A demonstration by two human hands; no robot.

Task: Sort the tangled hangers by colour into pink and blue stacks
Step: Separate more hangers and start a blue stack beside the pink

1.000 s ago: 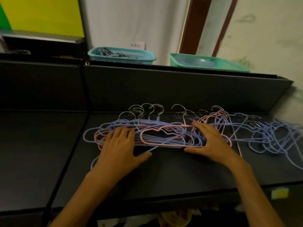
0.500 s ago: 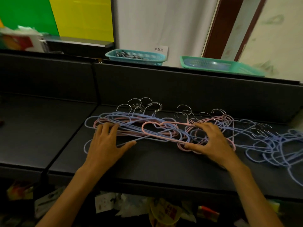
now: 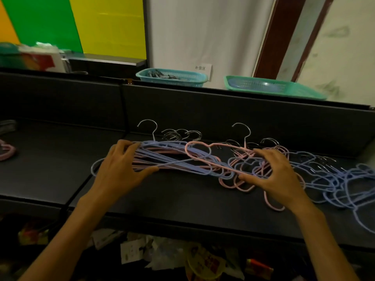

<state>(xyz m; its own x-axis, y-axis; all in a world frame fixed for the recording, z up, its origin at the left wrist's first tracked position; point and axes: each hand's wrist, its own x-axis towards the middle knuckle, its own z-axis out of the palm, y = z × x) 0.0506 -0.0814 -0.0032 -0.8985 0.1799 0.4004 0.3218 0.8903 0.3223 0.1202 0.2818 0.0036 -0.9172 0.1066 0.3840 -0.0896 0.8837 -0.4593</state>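
A tangle of pink and blue wire hangers (image 3: 182, 161) with metal hooks lies across the black shelf (image 3: 182, 199). My left hand (image 3: 121, 171) grips the left end of the mixed bundle, fingers over the top and thumb underneath, and that end sits slightly raised. One pink hanger (image 3: 205, 148) lies on top of the bundle. My right hand (image 3: 272, 175) curls over the pink hangers (image 3: 233, 183) at the middle of the tangle, thumb pressed against their lower loops. A loose heap of blue hangers (image 3: 345, 185) spreads to the right of that hand.
A lone pink hanger (image 3: 7, 153) lies on the left shelf section. The black back panel (image 3: 223, 110) rises behind the hangers, with a teal basket of clips (image 3: 172, 78) and a green tray (image 3: 274, 88) beyond it. Clutter (image 3: 162, 256) lies below the shelf's front edge.
My left hand went from lying flat on the pile to gripping its left end and raising it. My right hand's fingers curled in on the pink hangers. The view shifted left.
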